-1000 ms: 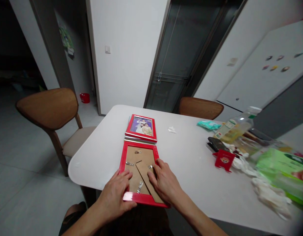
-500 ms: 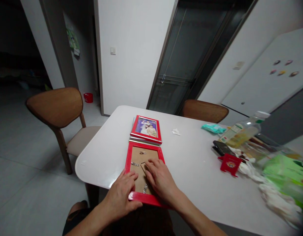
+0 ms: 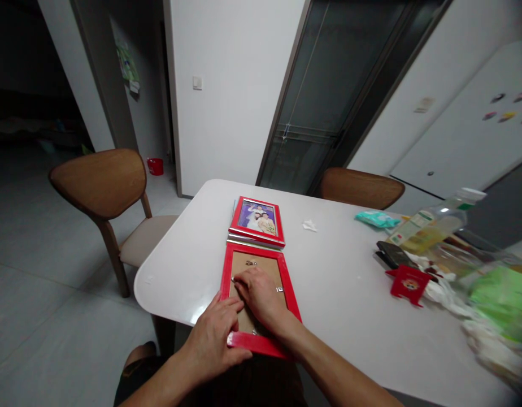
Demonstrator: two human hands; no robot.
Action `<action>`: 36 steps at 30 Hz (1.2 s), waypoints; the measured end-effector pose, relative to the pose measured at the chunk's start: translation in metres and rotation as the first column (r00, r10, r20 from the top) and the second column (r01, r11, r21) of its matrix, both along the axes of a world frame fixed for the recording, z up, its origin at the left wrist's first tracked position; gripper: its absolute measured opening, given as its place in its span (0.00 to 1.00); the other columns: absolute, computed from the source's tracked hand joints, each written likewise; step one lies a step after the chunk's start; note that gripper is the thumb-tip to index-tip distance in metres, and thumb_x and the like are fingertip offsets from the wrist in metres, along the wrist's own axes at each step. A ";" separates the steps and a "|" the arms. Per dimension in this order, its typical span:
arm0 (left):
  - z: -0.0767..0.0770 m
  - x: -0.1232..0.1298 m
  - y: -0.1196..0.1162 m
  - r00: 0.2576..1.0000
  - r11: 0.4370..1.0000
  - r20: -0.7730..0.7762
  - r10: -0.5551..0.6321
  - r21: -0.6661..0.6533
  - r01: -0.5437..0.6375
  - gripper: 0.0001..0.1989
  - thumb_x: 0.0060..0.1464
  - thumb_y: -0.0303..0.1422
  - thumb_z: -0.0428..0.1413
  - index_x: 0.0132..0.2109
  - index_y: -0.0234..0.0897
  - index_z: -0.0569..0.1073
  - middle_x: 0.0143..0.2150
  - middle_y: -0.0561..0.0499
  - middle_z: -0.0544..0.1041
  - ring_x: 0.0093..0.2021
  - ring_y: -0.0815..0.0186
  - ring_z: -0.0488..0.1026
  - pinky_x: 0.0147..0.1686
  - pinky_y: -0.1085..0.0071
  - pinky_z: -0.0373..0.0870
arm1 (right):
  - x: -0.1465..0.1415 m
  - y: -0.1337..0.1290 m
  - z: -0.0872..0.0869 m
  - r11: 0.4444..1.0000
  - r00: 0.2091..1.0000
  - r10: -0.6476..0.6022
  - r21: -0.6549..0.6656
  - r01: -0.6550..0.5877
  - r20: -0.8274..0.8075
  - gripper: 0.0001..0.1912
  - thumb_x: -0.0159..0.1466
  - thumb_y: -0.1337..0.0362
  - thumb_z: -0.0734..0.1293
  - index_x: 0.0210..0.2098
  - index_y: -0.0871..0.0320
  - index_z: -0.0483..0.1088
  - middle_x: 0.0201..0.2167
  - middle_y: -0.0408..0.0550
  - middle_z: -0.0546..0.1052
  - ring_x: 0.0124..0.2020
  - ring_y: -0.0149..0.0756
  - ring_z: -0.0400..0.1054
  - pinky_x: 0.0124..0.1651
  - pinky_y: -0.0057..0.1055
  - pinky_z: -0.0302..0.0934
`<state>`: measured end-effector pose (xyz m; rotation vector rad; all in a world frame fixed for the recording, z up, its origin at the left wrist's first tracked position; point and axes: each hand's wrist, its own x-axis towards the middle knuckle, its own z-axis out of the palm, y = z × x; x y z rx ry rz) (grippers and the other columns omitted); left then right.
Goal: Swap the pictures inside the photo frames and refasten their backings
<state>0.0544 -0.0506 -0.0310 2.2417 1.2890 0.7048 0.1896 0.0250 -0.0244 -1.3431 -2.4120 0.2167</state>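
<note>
A red picture frame lies face down at the table's near edge, its brown backing board facing up. My left hand holds the near left corner, fingers over the side and thumb along the bottom rail. My right hand reaches across the backing, fingertips closed at a small metal clip by the left side, mostly covered by them. Another metal clip shows at the right side, and a small metal hanger near the top. Beyond lies a stack topped by a red framed photo.
On the white table are a crumpled tissue, a teal packet, a large clear bottle, a dark phone-like object, a red card-like item and a green bag. Wooden chairs stand around it.
My right hand has moved left across the backing to the left clip, uncovering the right one. My left hand keeps its hold on the corner. The view has shifted slightly.
</note>
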 end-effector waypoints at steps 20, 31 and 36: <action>0.002 -0.001 -0.004 0.999 0.999 -0.034 0.017 -0.039 -0.018 0.16 0.32 0.35 0.63 0.31 0.36 0.69 0.51 0.43 0.68 0.53 0.57 0.61 0.55 0.55 0.50 | 0.018 0.026 -0.001 0.986 0.984 -0.163 0.010 0.164 -0.071 0.10 0.57 0.66 0.60 0.33 0.60 0.72 0.32 0.49 0.73 0.35 0.34 0.64 0.39 0.27 0.54; 0.004 0.003 -0.004 0.998 0.999 -0.054 0.043 -0.031 -0.044 0.14 0.33 0.32 0.62 0.30 0.35 0.68 0.51 0.41 0.68 0.53 0.56 0.61 0.56 0.54 0.49 | 0.020 0.052 -0.008 0.930 0.932 -0.362 -0.060 0.362 0.014 0.12 0.57 0.59 0.59 0.27 0.58 0.70 0.26 0.47 0.74 0.27 0.33 0.65 0.26 0.25 0.50; 0.001 0.004 -0.006 0.998 0.999 -0.042 0.044 0.015 -0.044 0.12 0.35 0.31 0.60 0.31 0.36 0.68 0.50 0.42 0.69 0.53 0.55 0.62 0.55 0.51 0.50 | 0.017 0.063 -0.010 0.882 0.886 -0.461 -0.086 0.463 0.044 0.11 0.57 0.59 0.58 0.29 0.58 0.69 0.27 0.49 0.74 0.29 0.35 0.66 0.26 0.27 0.49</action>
